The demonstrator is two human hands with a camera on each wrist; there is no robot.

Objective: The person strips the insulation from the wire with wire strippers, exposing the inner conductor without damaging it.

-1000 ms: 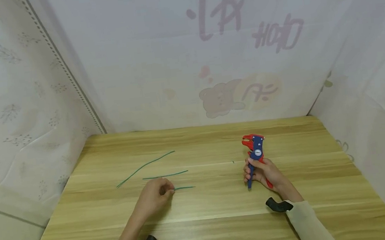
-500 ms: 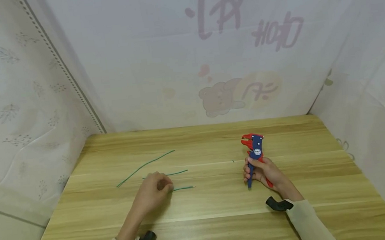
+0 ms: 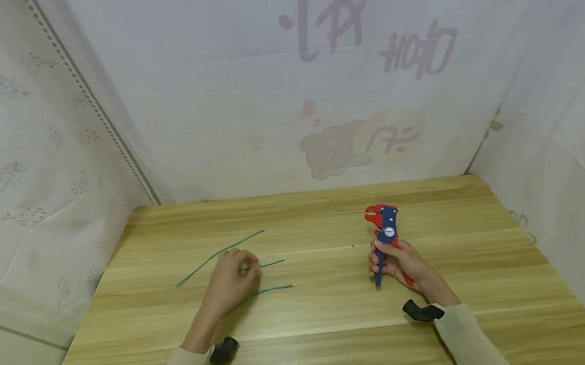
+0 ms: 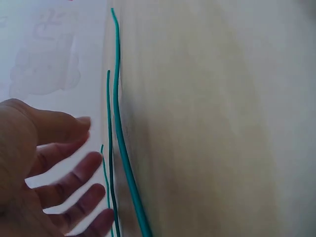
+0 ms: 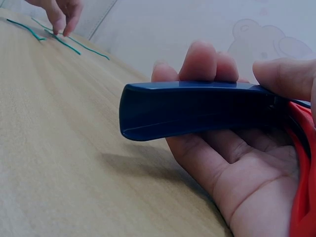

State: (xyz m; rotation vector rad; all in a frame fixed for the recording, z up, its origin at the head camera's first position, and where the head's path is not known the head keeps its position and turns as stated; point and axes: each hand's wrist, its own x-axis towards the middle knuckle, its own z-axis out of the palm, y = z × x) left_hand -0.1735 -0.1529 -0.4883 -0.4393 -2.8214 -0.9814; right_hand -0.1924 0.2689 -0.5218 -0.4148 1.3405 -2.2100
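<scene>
Here the blue-and-red tool [image 3: 388,226] is gripped by the right hand [image 3: 407,262] above the surface [image 3: 332,357], and over at the middle green wire [image 3: 273,263] the left hand [image 3: 230,279] is held, fingers parted, gripping nothing!

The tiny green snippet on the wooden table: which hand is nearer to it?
The right hand, just right of the snippet and holding the red-and-blue plier-like tool. The left hand is farther away, to its left, at the middle thin green wire.

Head view looks far and down across the bench [image 3: 317,316]; close, low wrist views, the right facing left, share green wires [image 4: 119,123].
</scene>
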